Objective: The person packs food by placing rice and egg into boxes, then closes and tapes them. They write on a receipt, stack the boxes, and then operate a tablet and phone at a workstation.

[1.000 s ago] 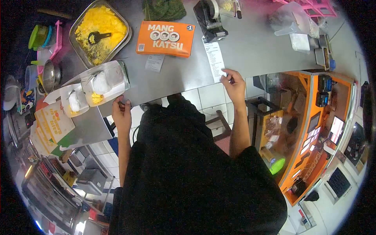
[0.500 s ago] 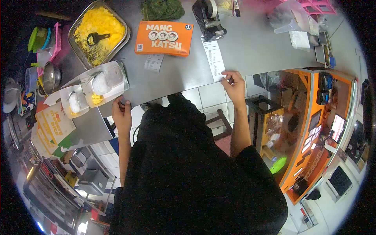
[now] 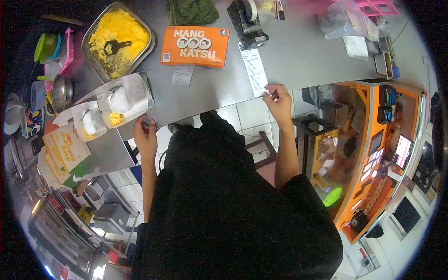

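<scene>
My right hand (image 3: 278, 99) pinches the lower end of a long printed receipt (image 3: 253, 70), which lies on the steel table (image 3: 210, 88). The top of the receipt reaches a black tape dispenser (image 3: 247, 23). At the table's front edge, my left hand (image 3: 145, 129) rests with its fingers apart and nothing in it. Close to it stands an open paper tray (image 3: 137, 108) with white wrapped items and some yellow food. Between my hands, farther back, an orange box (image 3: 195, 46) lies partly over a smaller receipt (image 3: 182, 76).
A metal pan (image 3: 150, 39) of yellow food with a black scoop is at the back left. Left of it are bowls (image 3: 61, 93) and a pink basket. Printed paper wrappers (image 3: 67, 147) hang at the left. Plastic containers (image 3: 384, 64) stand at the far right.
</scene>
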`<action>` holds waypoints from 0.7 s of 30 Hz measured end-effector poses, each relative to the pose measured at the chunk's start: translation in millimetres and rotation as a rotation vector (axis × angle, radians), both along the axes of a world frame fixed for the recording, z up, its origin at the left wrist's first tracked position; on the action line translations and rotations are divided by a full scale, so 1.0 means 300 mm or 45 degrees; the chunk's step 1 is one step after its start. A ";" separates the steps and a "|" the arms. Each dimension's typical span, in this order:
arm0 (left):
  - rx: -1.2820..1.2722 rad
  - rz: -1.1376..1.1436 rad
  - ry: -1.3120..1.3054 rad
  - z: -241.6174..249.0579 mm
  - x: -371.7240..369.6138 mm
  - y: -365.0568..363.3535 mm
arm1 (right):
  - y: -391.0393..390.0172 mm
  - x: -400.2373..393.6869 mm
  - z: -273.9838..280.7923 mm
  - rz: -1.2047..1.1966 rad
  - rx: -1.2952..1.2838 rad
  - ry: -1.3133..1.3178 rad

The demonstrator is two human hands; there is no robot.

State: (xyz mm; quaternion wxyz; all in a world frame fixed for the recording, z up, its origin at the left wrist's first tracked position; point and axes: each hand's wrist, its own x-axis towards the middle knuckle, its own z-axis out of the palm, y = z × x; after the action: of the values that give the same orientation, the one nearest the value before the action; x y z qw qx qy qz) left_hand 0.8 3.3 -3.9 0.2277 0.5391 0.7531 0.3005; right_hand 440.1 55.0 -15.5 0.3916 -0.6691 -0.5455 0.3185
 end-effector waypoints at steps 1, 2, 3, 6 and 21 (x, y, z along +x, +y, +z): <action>-0.035 -0.002 -0.002 0.005 -0.001 0.001 | -0.001 0.001 -0.001 0.001 0.002 -0.001; -0.069 -0.003 -0.004 0.009 -0.001 0.003 | -0.001 0.002 -0.006 0.002 0.015 0.011; -0.064 -0.001 -0.004 0.014 0.006 0.005 | 0.002 0.000 -0.004 0.004 0.030 0.024; -0.023 0.039 -0.031 0.023 0.016 0.002 | 0.004 0.002 0.018 0.025 -0.031 -0.039; -0.047 0.018 -0.058 -0.054 -0.027 -0.016 | 0.770 0.288 0.686 -0.167 0.295 -0.182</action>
State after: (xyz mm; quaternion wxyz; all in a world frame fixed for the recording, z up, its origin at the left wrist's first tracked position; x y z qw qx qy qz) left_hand -7.2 -1.4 -20.1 0.2525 0.5225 0.7570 0.3003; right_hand 526.6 286.1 190.3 0.4463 -0.6745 -0.5602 0.1788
